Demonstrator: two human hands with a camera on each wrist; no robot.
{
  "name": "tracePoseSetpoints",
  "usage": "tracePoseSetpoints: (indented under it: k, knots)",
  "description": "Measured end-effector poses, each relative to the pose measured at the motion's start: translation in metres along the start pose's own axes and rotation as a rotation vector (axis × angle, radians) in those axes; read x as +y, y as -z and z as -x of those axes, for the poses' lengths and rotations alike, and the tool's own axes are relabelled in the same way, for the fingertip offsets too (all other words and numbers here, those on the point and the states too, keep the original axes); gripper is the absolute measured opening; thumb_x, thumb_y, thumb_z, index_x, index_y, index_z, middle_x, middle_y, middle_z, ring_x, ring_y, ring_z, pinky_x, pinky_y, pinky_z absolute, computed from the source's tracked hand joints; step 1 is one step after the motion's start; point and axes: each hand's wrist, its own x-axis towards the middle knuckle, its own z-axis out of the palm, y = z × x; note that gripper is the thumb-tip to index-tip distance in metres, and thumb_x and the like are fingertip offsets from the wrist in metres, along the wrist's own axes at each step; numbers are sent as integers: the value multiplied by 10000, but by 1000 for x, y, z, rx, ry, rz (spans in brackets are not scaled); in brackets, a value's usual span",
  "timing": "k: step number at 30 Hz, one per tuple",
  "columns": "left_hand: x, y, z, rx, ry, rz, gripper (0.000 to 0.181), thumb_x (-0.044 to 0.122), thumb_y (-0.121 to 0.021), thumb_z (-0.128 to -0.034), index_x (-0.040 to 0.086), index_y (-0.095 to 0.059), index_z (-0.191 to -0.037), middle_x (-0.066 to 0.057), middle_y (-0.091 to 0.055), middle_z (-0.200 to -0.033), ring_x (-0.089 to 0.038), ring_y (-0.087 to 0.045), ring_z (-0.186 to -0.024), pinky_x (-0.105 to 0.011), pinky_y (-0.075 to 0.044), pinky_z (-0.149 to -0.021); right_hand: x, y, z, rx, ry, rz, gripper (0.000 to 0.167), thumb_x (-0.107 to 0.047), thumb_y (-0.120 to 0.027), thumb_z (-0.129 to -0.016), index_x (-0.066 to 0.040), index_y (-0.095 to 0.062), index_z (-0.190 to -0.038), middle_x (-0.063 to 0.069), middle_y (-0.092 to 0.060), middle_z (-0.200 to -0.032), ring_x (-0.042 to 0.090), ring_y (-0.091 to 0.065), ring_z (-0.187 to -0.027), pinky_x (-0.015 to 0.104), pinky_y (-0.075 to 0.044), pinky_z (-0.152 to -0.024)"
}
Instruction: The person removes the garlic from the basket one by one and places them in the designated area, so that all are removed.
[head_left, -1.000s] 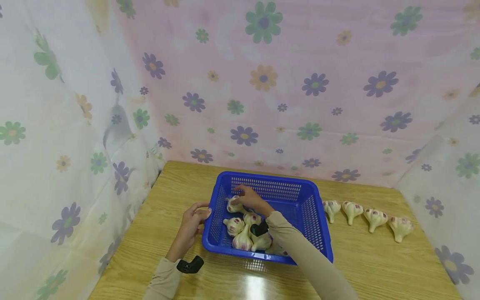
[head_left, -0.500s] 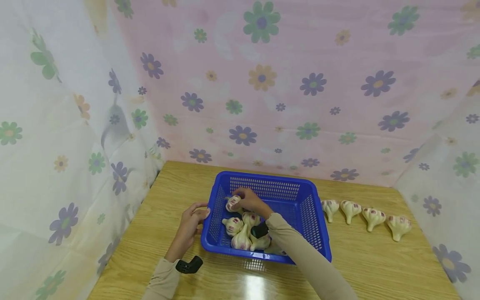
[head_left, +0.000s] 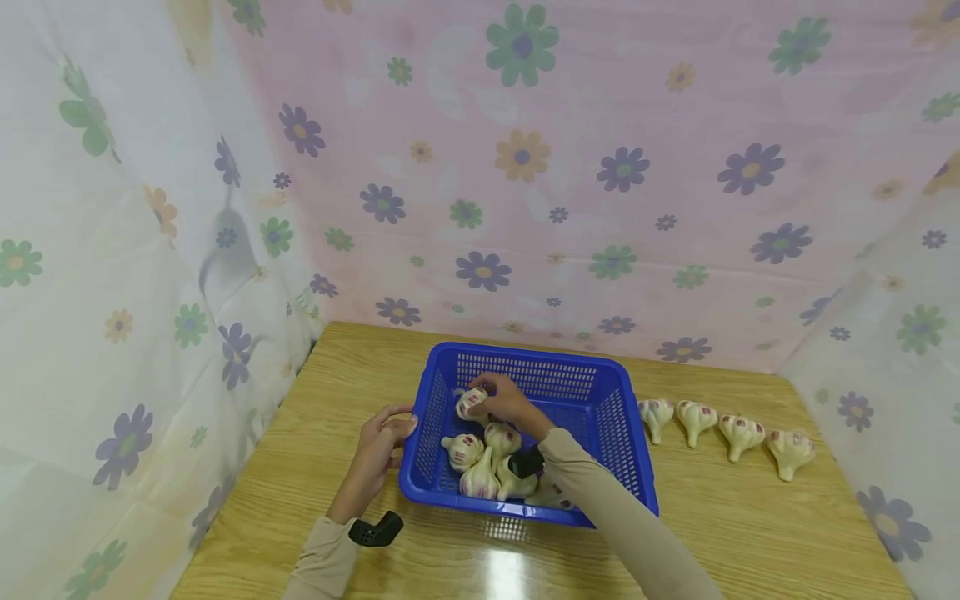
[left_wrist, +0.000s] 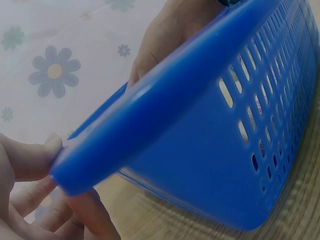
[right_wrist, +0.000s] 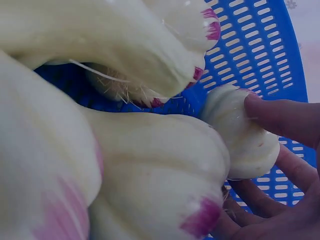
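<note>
A blue perforated basket [head_left: 525,507] holds several garlic bulbs [head_left: 480,482] bunched in its left part. At its left rim, my left hand [head_left: 375,454] grips the edge; the left wrist view shows the thumb on top of the rim [left_wrist: 150,100] and fingers beneath. Inside the basket, near the back left, my right hand [head_left: 512,406] holds one garlic bulb [head_left: 471,403]. In the right wrist view the thumb presses on that bulb [right_wrist: 242,135], with fingers around its other side and other bulbs close by.
Four garlic bulbs are not counted singly: several [head_left: 741,435] lie in a row on the wooden table [head_left: 750,533], right of the basket. Flowered cloth [head_left: 525,192] hangs behind and at both sides.
The bulb under my right hand has turned and shifted slightly within the basket. My left hand keeps its grip on the rim. The head view has shifted a little.
</note>
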Motion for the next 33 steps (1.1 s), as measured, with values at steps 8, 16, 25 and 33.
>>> tracePoseSetpoints:
  k: [8,16,25,33]
  knots:
    - [2,-1,3,-11,-8,-15,334,135,-622,-901,54,-568,-1221,-128,-654,-931,-201,-632,-694,-307,-523,-520,-2,9,9,28,32,-18,333,-22,-708,-813,-60,-613,-1130,146,-562,-1104,260,-528,-673,400,-474,-558]
    - [2,-1,2,6,3,-15,338,120,-631,-891,63,-575,-1220,-103,-658,-926,-186,-631,-694,-275,-495,-494,4,19,11,97,60,-26,342,-36,-721,-798,-65,-629,-1126,144,-585,-1077,235,-577,-843,385,-523,-634]
    - [0,0,1,9,7,-18,332,125,-628,-890,68,-576,-1213,-83,-659,-897,-180,-630,-690,-276,-496,-493,-4,36,26,113,23,-59,363,-44,-695,-835,-107,-625,-1185,151,-564,-1180,252,-600,-916,416,-529,-688]
    - [0,-1,1,8,6,-20,341,132,-629,-888,67,-569,-1217,-75,-660,-885,-183,-635,-695,-286,-507,-503,-7,51,42,85,64,-33,399,-49,-650,-877,-59,-572,-1268,168,-509,-1300,226,-592,-818,546,-486,-738]
